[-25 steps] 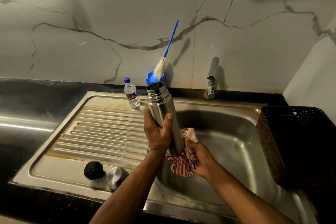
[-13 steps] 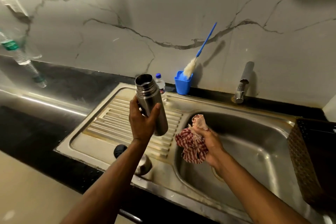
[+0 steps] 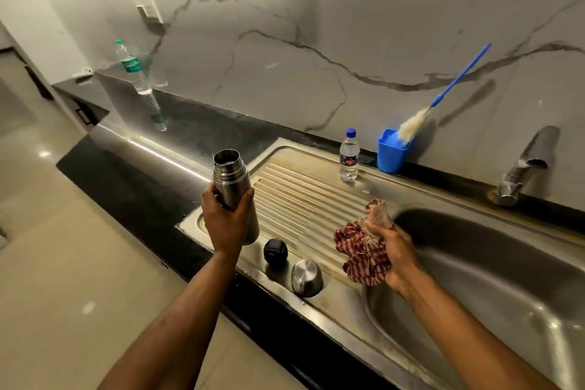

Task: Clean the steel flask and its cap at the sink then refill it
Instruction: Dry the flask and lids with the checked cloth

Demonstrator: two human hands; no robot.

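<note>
My left hand [image 3: 224, 218] grips the open steel flask [image 3: 232, 180] upright, above the left end of the drainboard [image 3: 304, 199]. My right hand [image 3: 395, 250] holds a bunched red-and-white striped cloth [image 3: 361, 250] at the left rim of the sink basin [image 3: 506, 263], apart from the flask. On the drainboard's front edge stand the black inner stopper [image 3: 276, 251] and the steel cap [image 3: 306, 277], side by side.
A small water bottle [image 3: 349, 155] and a blue cup [image 3: 392, 150] holding a blue-handled bottle brush [image 3: 443, 95] stand at the back of the drainboard. The tap [image 3: 522, 168] is at the right. A larger water bottle [image 3: 133, 68] stands on the black counter [image 3: 142, 174] far left.
My left hand has carried the flask left, away from the cloth and off the basin, to above the drainboard's left end. The view has swung left.
</note>
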